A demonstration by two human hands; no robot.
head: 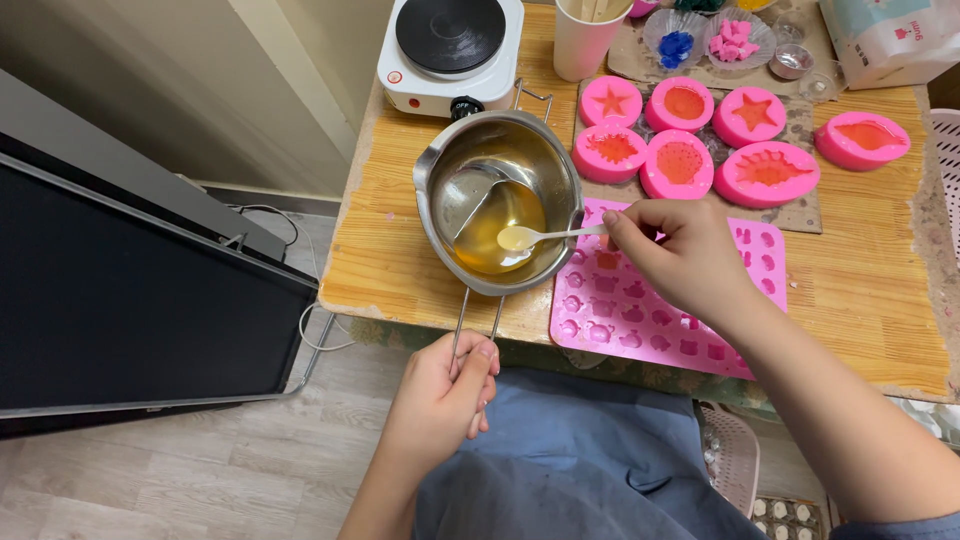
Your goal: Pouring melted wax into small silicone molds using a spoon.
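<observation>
A small steel melting pot (497, 200) sits tilted at the near edge of a wooden table (870, 290), with a pool of clear amber liquid (500, 230) gathered in its lower side. The left hand (440, 395) is below the pot, off the table edge, its fingers closed around the pot's wire handle (478, 318). The right hand (675, 255) is just right of the pot, thumb and fingers pinched together on the handle of a pale plastic spoon (535, 236), whose bowl lies in the liquid. Under that hand, touching the pot's right side, lies a flat pink silicone tray mould (640, 310) with many tiny cavities. Beyond the pot to the right stand seven round and oval pink moulds (765, 172), shaped as stars and shells. Directly behind the pot is a white single hotplate (450, 45), with a white cup (590, 40) beside it. Left of the table stands a dark screen (130, 290).
</observation>
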